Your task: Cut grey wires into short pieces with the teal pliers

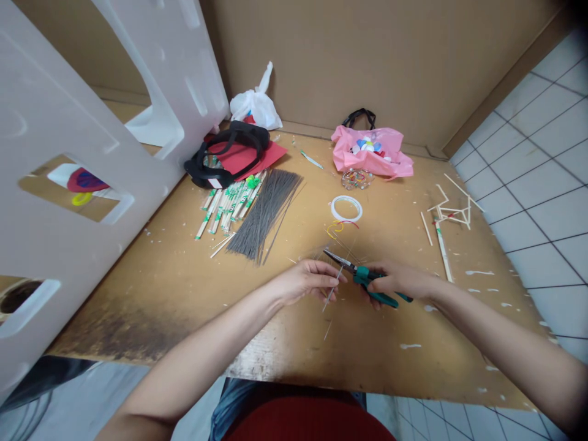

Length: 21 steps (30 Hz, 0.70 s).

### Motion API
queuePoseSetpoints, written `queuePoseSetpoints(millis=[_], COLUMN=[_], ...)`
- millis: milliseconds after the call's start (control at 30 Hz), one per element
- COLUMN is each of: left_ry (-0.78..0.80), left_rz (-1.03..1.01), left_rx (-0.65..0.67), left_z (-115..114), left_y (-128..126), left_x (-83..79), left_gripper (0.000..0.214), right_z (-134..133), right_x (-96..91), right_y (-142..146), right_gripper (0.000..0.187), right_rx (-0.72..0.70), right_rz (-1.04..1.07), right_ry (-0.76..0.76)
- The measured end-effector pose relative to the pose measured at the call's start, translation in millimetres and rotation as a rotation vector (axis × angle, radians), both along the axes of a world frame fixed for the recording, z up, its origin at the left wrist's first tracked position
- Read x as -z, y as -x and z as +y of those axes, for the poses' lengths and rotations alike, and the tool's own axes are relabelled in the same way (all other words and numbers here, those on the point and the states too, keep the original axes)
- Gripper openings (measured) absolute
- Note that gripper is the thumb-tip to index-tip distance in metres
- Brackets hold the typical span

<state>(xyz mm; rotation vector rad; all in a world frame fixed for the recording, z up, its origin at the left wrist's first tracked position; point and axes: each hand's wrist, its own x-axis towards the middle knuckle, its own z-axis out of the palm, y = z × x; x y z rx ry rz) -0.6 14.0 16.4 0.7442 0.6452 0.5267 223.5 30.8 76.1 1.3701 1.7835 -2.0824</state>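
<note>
My left hand (316, 280) pinches a short, thin grey wire (331, 291) between thumb and fingers over the middle of the table. Wrapped around the green handles of long-nose pliers (377, 296) is my right hand (395, 278). The pliers' jaws point left, at the upper part of the wire; whether they grip it I cannot tell. Several loose thin wires lie on the table just beyond the hands. A roll of white tape (346, 209) rests further back, with a curled yellow wire (335, 229) in front of it.
At the left are a bundle of grey wires (264, 214), wrapped chopsticks (229, 205), a black headset strap (229, 153) and red paper (273, 156). Behind stand a white bag (257, 109) and a pink bag (342, 150). A stick frame (454, 211) lies right; a white plastic panel (151, 49) rises left.
</note>
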Motion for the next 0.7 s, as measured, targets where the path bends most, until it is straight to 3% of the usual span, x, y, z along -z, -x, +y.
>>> queuePoseSetpoints(millis=[467, 700], left_ry=[0.0, -0.017], left_rz=[0.006, 0.031], left_rx=[-0.007, -0.012], left_z=[-1.0, -1.6], left_y=[-0.4, -0.4], left_x=[-1.8, -1.3], left_gripper=[0.03, 0.029], right_z=[-3.4, -9.7], right_x=[0.8, 2.5], right_y=[0.8, 7.6], right_gripper=[0.019, 0.007], right_rx=[-0.008, -0.107], right_rz=[-0.051, -0.2], right_ry=[-0.058, -0.404])
